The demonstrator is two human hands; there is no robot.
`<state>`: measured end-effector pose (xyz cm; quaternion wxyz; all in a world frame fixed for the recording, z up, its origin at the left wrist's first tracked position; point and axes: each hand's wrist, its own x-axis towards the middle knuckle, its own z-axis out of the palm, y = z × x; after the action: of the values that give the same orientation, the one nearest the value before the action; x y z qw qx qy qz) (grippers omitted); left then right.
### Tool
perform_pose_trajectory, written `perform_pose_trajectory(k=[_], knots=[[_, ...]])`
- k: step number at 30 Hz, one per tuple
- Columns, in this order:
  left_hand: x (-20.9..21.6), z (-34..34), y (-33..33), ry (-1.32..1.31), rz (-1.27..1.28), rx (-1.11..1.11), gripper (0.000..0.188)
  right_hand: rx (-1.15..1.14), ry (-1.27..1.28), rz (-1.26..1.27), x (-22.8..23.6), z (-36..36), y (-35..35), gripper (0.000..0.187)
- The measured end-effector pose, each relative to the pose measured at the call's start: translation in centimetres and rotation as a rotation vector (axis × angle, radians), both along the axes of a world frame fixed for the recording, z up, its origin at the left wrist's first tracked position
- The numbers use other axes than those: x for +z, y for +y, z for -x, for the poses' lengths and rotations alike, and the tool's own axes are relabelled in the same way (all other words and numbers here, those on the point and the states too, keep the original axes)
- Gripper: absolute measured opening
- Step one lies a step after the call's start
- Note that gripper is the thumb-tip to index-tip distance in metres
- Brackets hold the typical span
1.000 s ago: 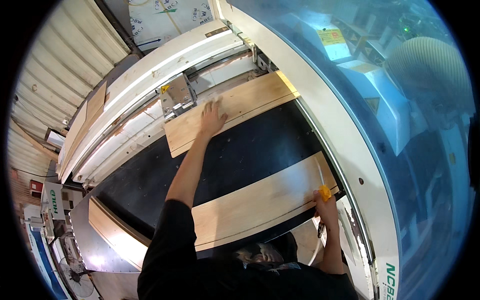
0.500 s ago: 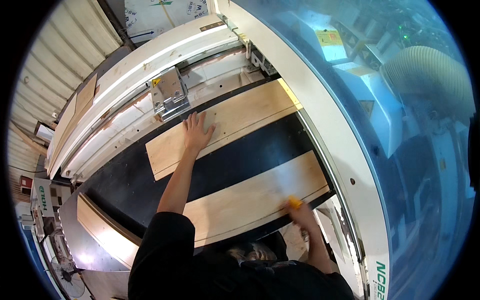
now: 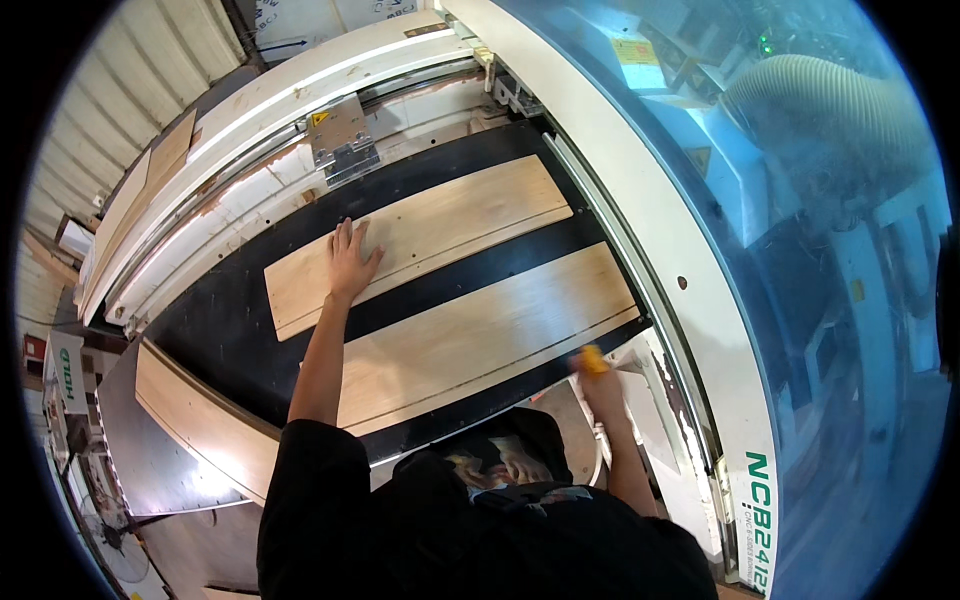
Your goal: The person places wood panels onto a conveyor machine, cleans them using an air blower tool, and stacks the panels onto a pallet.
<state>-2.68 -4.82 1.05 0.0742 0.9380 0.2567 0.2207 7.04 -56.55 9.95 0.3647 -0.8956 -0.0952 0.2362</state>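
My left hand (image 3: 350, 262) lies with spread fingers on the far flat wooden board (image 3: 450, 222), near its left end. This pale board has a thin groove along its near edge and several small holes. Nearer to me, a second grooved board (image 3: 480, 335) lies roughly parallel, with a strip of black table between them. My right hand (image 3: 600, 385) is closed around a yellow hand tool (image 3: 592, 360), just off the near board's right front corner. Motion blurs the tool, and its exact kind cannot be made out.
Both boards rest on a black machine bed (image 3: 220, 300). A metal clamp carriage (image 3: 343, 142) stands along the far rail. To the right, a white machine frame (image 3: 683, 283) borders a blue transparent cover, with a ribbed hose (image 3: 825, 95) behind it. Another board (image 3: 200, 420) leans at the left.
The far board has shifted left with my left hand on it, leaving a gap at the right rail. My right hand and the yellow tool have moved off the near board's front edge.
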Motion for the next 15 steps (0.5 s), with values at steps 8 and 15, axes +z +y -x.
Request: perform_pose_trajectory(k=[8, 15], knots=[[1.0, 8.8, -2.3, 0.079, -0.004, 0.044, 0.060, -0.408, -0.674, 0.276, -7.1, -1.2, -15.8, 0.022], [0.9, 15.5, -2.1, 0.156, 0.134, 0.369, 0.064, -0.510, -0.797, -0.027, -9.7, 0.7, -16.4, 0.045]])
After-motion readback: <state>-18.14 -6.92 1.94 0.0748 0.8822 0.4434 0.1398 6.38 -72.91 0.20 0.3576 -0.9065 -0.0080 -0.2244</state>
